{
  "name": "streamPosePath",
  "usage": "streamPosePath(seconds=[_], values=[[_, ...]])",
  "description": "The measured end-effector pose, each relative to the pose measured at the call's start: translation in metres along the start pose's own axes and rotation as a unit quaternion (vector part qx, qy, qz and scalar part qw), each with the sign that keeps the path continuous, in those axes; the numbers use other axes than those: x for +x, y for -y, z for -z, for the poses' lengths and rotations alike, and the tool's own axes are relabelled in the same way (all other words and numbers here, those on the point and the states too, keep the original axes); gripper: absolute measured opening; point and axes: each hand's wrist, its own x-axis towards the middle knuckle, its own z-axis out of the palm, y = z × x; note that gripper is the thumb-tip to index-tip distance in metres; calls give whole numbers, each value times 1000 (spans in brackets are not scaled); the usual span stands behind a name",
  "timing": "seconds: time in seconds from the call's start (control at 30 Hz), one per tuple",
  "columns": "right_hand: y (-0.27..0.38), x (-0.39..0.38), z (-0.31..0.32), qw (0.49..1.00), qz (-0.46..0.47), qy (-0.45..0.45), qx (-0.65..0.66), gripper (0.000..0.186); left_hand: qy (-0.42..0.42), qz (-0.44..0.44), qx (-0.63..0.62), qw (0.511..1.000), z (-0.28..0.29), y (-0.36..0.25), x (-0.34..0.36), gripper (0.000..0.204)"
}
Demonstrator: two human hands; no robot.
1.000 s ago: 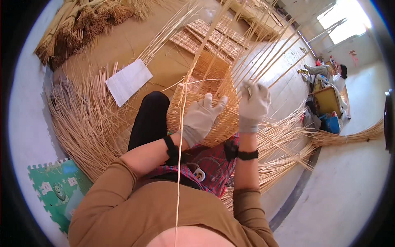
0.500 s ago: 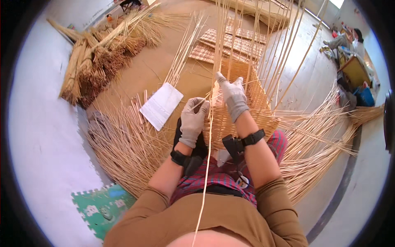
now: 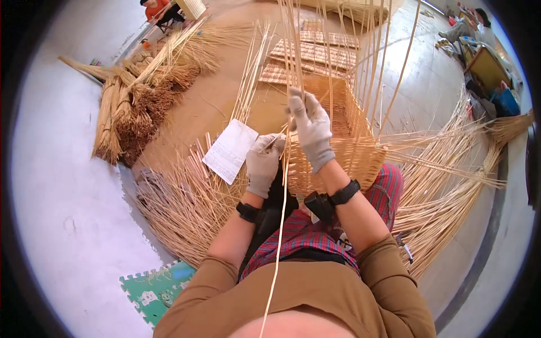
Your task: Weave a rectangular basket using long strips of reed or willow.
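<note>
A rectangular open basket of woven golden wicker (image 3: 360,155) stands in front of the person, its near end by the red plaid lap. The left hand in a pale grey glove (image 3: 264,163) pinches a thin pale strand (image 3: 273,142) at the basket's near left corner; the right hand in a matching glove (image 3: 311,127) curls its fingers at the tall upright stakes (image 3: 291,50), though whether it grips them I cannot tell. On the brown floor (image 3: 189,115) lie a white paper sheet (image 3: 230,151), thick tied straw bundles (image 3: 132,110) and flat woven straw panels (image 3: 313,53). Loose golden stalks (image 3: 439,197) spread across the grey floor (image 3: 420,70) at right, below a blue container (image 3: 505,102). A green foam mat (image 3: 147,293) lies lower left; a person in orange (image 3: 155,8) sits upper left.
</note>
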Motion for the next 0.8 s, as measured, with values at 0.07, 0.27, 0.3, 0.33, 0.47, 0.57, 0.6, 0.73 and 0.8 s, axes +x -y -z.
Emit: streamPosePath(seconds=[0.07, 0.27, 0.3, 0.33, 0.47, 0.57, 0.6, 0.73, 0.8], values=[[0, -9, -11, 933, 299, -142, -141, 42, -17, -33, 54, 998, 1, 14, -1, 25], [-17, -41, 66, 983, 108, -7, 146, 32, 4, -72, 219, 973, -3, -8, -7, 34], [-22, -43, 83, 986, 3, 42, 159, 29, 1, -77, 216, 973, -5, -9, -3, 34], [-20, -50, 75, 986, 1, 49, 160, 29, -13, -95, 203, 974, -2, -6, -2, 34], [-14, -70, 87, 989, 136, -19, 49, 27, -64, -105, 315, 941, -15, -19, -24, 35], [-6, -71, 105, 986, 36, -124, 107, 25, 52, -277, 370, 885, -2, 12, -39, 38], [-8, -78, 115, 989, 8, -140, 55, 25, 71, -282, 375, 880, -21, -12, -45, 51], [14, -49, 92, 982, 91, -113, -120, 24, 38, -299, 440, 846, -56, -14, -49, 79], [32, -3, 70, 894, 287, -68, -337, 29, 66, -221, 444, 866, -65, -23, -50, 77]])
